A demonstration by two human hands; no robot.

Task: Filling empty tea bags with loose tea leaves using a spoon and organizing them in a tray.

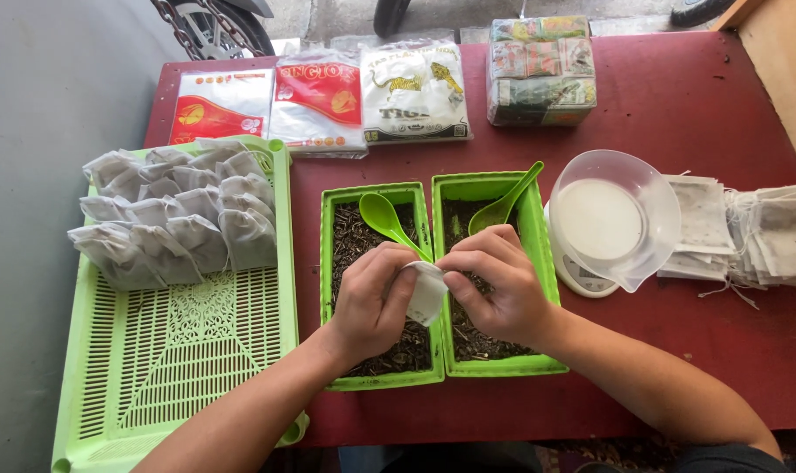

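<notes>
White, soft cloth sits pinched between both sets of fingers: a small pouch [428, 293], held over the gap between two green tubs. The left hand [373, 302] curls around its side and base, thumb on top; the right hand [496, 282] nips the upper edge with thumb and forefinger, the other fingers folded in. Both grips are narrow and closed on the fabric. The step in hand looks like working the pouch's mouth, opening or closing it I cannot tell; either way it calls for a fine fingertip pull while the left keeps the pouch upright.

Below, the left tub [332, 289] and right tub [545, 263] hold dark, coarse, twiggy loose matter. A smooth green plastic spoon [385, 217] lies in the left one, a second spoon [505, 203] leans on the right one's rim. To the left, a green latticed tray [187, 350] carries filled pouches [174, 219], plump and crumpled. To the right, a clear bowl [647, 228] rests tilted on a small scale [582, 278], and beyond it flat empty bags [748, 232] with strings are stacked. Glossy packets [319, 101] lie at the far edge of the red table [678, 96].
</notes>
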